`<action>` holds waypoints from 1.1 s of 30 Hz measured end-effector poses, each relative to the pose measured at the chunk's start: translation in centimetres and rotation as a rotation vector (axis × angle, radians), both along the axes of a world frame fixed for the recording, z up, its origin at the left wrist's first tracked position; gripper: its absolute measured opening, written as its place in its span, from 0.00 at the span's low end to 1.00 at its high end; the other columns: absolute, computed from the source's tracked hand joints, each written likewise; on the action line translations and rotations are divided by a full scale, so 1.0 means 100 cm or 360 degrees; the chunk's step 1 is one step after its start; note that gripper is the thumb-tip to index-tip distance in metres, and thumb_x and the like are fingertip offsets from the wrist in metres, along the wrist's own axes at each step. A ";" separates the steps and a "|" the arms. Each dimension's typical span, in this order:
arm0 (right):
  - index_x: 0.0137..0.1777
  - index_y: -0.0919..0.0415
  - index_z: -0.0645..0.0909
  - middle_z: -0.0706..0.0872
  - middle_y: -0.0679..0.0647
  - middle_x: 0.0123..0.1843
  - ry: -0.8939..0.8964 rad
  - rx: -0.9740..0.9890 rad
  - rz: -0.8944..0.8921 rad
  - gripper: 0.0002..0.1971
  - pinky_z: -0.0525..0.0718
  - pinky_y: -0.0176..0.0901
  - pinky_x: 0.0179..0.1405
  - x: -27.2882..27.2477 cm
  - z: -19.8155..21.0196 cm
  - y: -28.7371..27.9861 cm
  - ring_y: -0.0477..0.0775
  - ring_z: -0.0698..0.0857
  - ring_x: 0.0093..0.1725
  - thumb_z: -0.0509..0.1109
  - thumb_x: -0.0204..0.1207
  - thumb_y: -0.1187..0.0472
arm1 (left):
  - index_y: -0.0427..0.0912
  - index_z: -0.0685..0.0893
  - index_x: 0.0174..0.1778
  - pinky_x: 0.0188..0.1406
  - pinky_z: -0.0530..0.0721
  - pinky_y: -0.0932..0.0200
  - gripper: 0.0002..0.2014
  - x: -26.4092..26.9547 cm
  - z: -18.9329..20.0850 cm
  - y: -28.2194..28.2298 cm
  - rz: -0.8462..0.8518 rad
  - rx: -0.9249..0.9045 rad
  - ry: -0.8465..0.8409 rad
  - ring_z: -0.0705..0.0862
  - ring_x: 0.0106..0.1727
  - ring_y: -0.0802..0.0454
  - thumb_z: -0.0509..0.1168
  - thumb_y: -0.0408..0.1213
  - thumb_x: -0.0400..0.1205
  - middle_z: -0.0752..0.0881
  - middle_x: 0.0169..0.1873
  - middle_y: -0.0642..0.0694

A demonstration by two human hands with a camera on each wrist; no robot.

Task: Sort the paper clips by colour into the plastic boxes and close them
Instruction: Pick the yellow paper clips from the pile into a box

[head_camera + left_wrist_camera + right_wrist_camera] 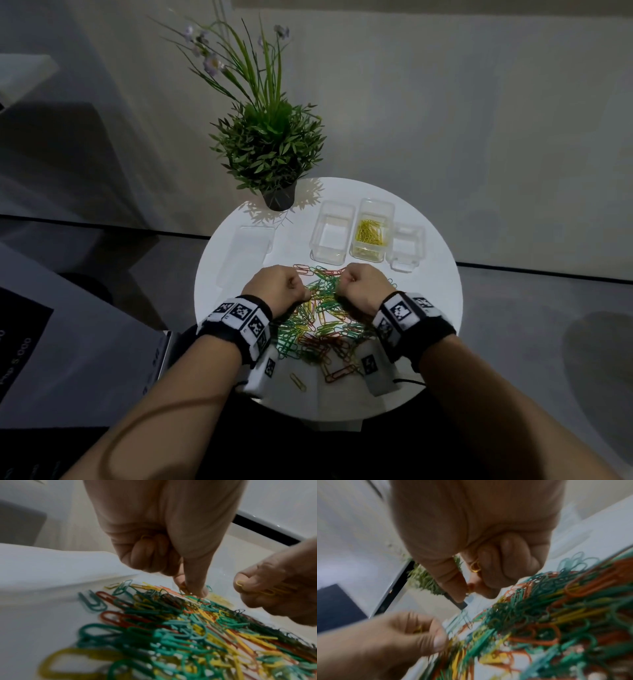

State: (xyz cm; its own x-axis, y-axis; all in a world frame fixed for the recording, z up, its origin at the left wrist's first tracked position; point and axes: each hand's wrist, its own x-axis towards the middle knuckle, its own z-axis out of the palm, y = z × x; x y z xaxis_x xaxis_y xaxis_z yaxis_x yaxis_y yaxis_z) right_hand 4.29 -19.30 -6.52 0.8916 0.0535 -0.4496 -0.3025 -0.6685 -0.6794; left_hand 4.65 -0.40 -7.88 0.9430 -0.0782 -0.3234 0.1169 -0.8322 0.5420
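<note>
A heap of green, yellow, red and orange paper clips (325,318) lies in the middle of the round white table (428,308). My left hand (303,293) hovers over the heap's left side. Its fingers curl round yellow clips (145,537), while thumb and forefinger pinch one more at the pile (186,589). My right hand (342,279) is over the heap's right side, also curled round yellow clips (475,566). Three clear plastic boxes stand open behind the heap: an empty one (317,226), one with yellow clips (366,255) and a smaller one (404,265).
Clear lids (250,246) lie at the table's left. A potted plant (270,150) stands at the back edge. A lone yellow clip (298,382) and some orange ones (342,371) lie near the front edge. A dark floor surrounds the table.
</note>
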 end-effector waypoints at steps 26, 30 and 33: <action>0.45 0.58 0.68 0.85 0.62 0.33 0.0327 0.0876 -0.0371 0.10 0.67 0.32 0.14 -0.009 -0.001 -0.013 0.52 0.77 0.20 0.52 0.87 0.68 | 0.51 0.88 0.38 0.48 0.84 0.55 0.04 -0.023 0.008 -0.001 -0.0066 -0.0016 -0.0037 0.84 0.44 0.54 0.71 0.45 0.76 0.88 0.37 0.55; 0.45 0.61 0.76 0.78 0.57 0.27 0.0343 0.0778 -0.0329 0.15 0.78 0.36 0.22 -0.013 -0.001 -0.017 0.55 0.82 0.27 0.50 0.79 0.77 | 0.48 0.86 0.35 0.36 0.76 0.61 0.15 -0.029 0.008 -0.018 -0.0064 0.0310 -0.0139 0.83 0.42 0.54 0.72 0.57 0.72 0.86 0.35 0.54; 0.39 0.56 0.82 0.75 0.51 0.26 0.0148 0.0388 -0.0147 0.16 0.70 0.38 0.24 -0.013 -0.004 -0.016 0.49 0.74 0.23 0.56 0.79 0.71 | 0.48 0.85 0.35 0.37 0.78 0.61 0.16 -0.028 0.008 -0.018 -0.0085 0.0453 -0.0087 0.84 0.43 0.51 0.74 0.57 0.70 0.86 0.36 0.53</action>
